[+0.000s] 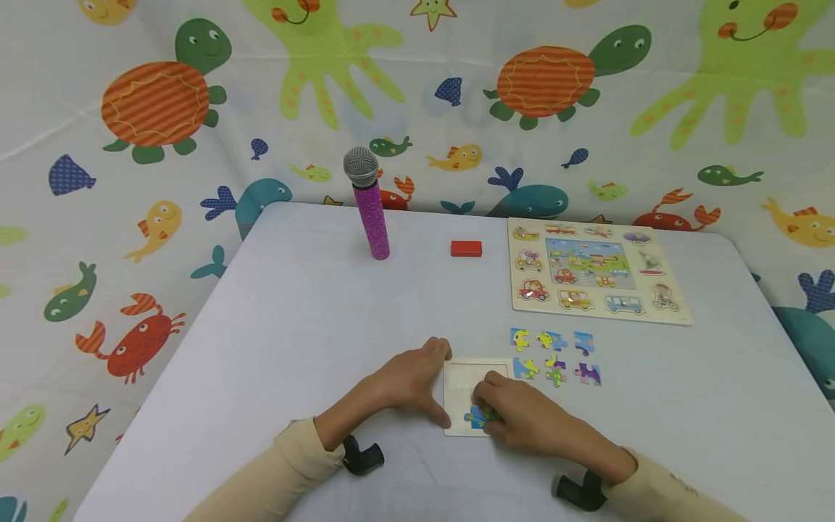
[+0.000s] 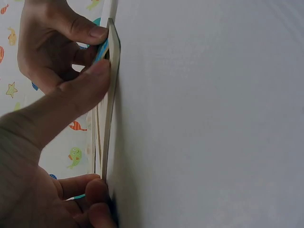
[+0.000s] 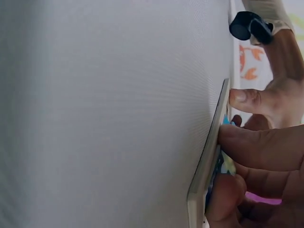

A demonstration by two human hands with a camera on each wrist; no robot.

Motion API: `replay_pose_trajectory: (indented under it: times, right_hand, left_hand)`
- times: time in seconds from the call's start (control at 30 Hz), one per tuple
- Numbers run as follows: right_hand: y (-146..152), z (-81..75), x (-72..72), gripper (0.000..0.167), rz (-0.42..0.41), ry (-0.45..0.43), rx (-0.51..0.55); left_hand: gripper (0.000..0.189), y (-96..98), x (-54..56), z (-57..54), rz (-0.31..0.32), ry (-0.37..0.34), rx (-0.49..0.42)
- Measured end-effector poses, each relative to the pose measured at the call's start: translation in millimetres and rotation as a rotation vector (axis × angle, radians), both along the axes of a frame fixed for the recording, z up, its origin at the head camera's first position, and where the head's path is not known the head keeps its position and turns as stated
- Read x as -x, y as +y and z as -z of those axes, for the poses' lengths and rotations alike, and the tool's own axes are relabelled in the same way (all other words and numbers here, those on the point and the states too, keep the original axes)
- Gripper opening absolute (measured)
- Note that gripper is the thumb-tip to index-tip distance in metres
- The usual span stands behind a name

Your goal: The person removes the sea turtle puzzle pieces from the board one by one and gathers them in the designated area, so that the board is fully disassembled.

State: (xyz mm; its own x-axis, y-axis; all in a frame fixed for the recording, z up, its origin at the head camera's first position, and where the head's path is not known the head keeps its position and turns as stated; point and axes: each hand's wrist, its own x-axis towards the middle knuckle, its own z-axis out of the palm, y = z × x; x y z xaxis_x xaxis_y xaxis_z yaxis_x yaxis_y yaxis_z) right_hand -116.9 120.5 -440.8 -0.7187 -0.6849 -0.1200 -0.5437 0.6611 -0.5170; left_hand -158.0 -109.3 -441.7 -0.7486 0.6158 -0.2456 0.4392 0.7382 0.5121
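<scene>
A small wooden puzzle tray (image 1: 464, 375) lies flat on the white table, close to the person. The left hand (image 1: 411, 380) holds its left side, thumb at the near corner and fingers at the far corner. Inside the tray, at the near edge, sits a blue jigsaw piece (image 1: 477, 418). Right beside that, the right hand (image 1: 528, 415) pinches a greenish jigsaw piece (image 1: 489, 412), mostly hidden under the fingers. In the right wrist view, the thumb and fingers are down at the rim of the tray (image 3: 198, 178). Several loose jigsaw pieces (image 1: 551, 339) lie to the tray's right in two rows.
A larger wooden vehicle puzzle board (image 1: 522, 272) lies at the back right. A red block (image 1: 466, 249) is at the back middle, with a purple microphone (image 1: 372, 217) standing left of it. Behind the table hangs a cloth (image 1: 404, 109) printed with sea animals.
</scene>
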Motion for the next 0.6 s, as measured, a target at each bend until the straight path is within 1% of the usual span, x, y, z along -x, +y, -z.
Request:
replay_pose_trajectory:
  times: [0.33, 0.47, 0.6]
  right_hand:
    - [8, 0.4, 4.4, 0.018, 0.017, -0.095, 0.15]
    - [15, 0.2, 7.9, 0.015, 0.02, -0.178, 0.215]
    - [24, -5.5, 11.3, 0.008, 0.051, -0.269, 0.28]
  left_hand:
    - [0.087, -0.5, 1.1, 2.4, 0.002, 0.019, 0.008]
    - [0.087, -0.7, 0.6, 2.1, 0.004, 0.008, -0.008]
    - [0.087, -0.2, 0.3, 0.3, -0.002, 0.003, -0.002]
